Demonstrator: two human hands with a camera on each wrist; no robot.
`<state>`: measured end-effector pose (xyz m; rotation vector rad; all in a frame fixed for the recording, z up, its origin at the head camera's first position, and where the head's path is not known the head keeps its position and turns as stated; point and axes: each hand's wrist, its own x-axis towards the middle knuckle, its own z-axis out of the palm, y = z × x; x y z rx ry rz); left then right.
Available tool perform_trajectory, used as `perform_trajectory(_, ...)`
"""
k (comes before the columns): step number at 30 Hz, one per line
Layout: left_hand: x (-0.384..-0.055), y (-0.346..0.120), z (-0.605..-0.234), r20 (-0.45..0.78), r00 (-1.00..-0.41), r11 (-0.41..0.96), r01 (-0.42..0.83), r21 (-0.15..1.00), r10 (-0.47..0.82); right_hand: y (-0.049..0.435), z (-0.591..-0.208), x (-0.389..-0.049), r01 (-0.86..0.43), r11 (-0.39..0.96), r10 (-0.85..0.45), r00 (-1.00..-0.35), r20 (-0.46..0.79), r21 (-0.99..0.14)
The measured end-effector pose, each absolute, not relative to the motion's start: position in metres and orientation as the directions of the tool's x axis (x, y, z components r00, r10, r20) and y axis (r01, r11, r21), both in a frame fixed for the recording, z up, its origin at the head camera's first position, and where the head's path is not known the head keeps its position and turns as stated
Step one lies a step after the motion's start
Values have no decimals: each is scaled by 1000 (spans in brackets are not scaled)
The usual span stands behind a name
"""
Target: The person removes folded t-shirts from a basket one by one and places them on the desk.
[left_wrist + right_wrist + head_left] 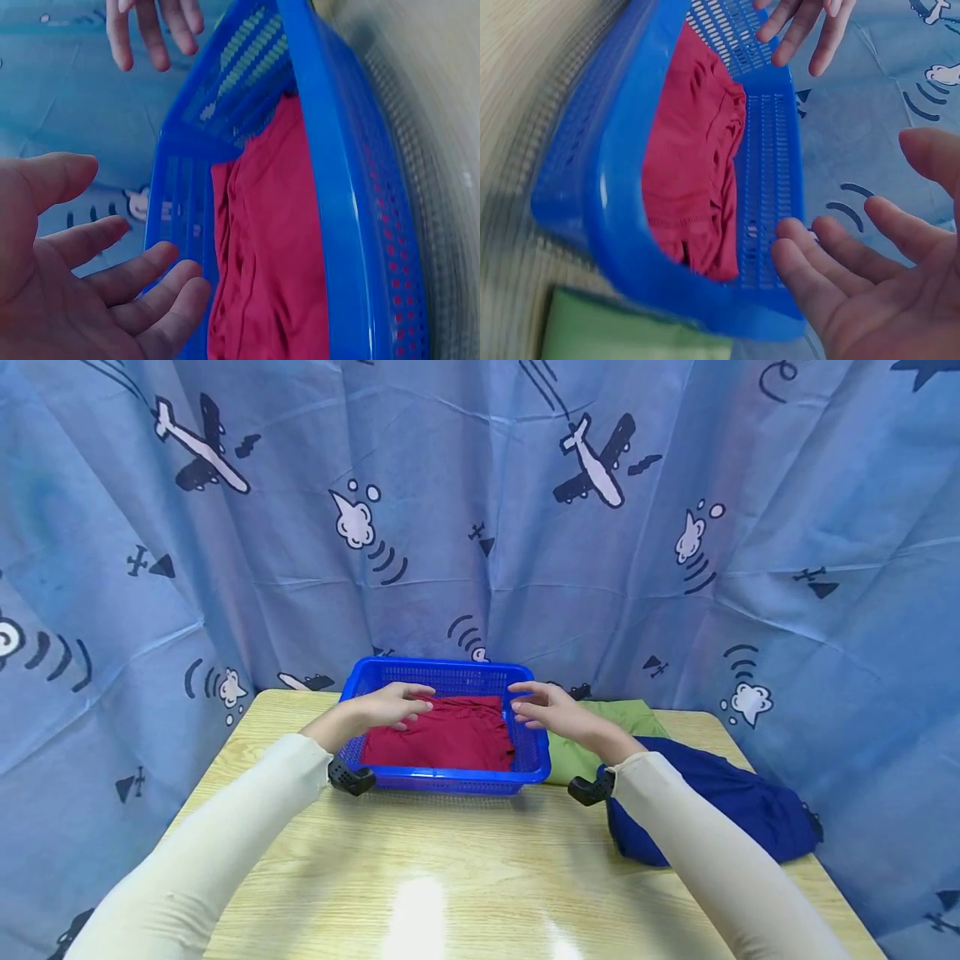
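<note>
A folded red cloth [442, 739] lies inside a blue plastic basket [442, 773] with perforated walls, near the back of the table. Above the basket's left side hovers my left hand [390, 704], fingers relaxed and holding nothing. My right hand [551, 710] is over the basket's right edge, its fingers loosely spread and also bare. In the left wrist view the palm of the left hand [97, 277] faces the red cloth [270, 247]. From the right wrist, the right hand [885, 262] appears beside the basket rim [607, 187], apart from the cloth [694, 150].
Right of the basket a green cloth [573, 760] lies flat on the wooden table [420, 852]. A dark blue cloth [720, 793] lies nearer the right edge, partly behind the right forearm. A blue curtain [450, 527] with airplane prints hangs behind and around the table.
</note>
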<state>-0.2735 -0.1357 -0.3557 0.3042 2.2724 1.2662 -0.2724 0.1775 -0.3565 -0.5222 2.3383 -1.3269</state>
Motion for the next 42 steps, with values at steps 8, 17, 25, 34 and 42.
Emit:
perform_trajectory(8, -283, -156, -368, -363, -857, 596, -83, 799, 366, 155, -372, -284, 50, 442, -492, -822, -288, -896)
perform_trajectory(17, -293, -166, -381, -476, -850, 688, -208, 695, 224, 136, -388, -300, 185, 465, -394, -833, -389, -866)
perform_trajectory(25, -298, -175, -391, -521, -830, 713, -243, 658, 198, 130, -397, -309, 280, 495, -319, -822, -472, -823)
perform_trajectory(34, -298, -172, -400, -546, -817, 740, -251, 624, 183, 118, -415, -311, 341, 501, -298, -794, -529, -795)
perform_trajectory(42, -296, -173, -405, -550, -808, 736, -238, 634, 212, 116, -418, -310, 366, 517, -321, -755, -571, -774)
